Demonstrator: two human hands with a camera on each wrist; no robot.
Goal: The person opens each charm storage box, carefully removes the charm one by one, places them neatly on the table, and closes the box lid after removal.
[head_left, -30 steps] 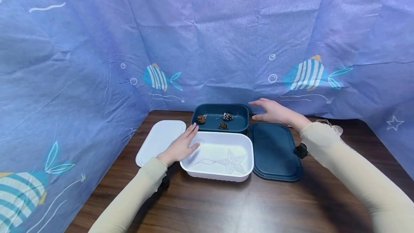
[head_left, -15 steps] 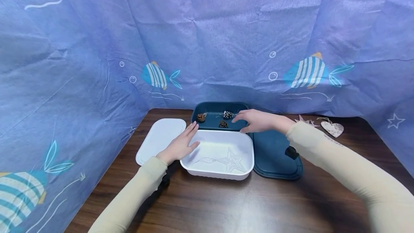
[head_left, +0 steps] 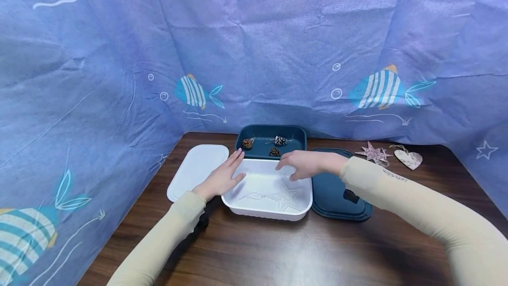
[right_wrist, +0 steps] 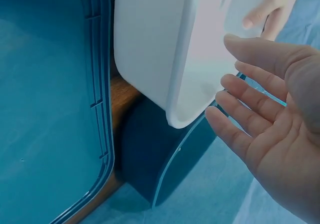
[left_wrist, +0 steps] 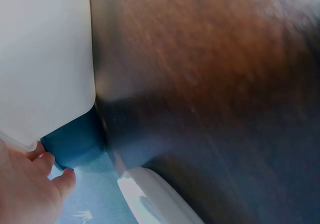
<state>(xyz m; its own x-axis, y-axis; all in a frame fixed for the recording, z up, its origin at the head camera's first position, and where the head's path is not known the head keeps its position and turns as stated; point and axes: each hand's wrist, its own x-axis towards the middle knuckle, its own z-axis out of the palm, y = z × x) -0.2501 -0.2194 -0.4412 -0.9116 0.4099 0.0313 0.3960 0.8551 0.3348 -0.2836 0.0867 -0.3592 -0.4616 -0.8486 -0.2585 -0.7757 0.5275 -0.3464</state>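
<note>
My left hand lies with fingers extended at the left rim of a white plastic box. My right hand hovers over that box's back right corner, its fingers loosely bent. Nothing is in the right hand's palm or fingers in the right wrist view. Inside the white box lies a clear star ornament with a loop. Directly behind stands a dark blue box that holds three pine cones: a brown one, a white-tipped one and a small dark one.
A white lid lies left of the boxes, a dark blue lid to their right. Further right are a pink glitter star and a pale heart ornament. A blue fish-print cloth hangs behind the wooden table.
My right hand has moved left and toward me, from the dark blue box's right side to over the white box. The star and heart ornaments came into sight. My left hand stays put.
</note>
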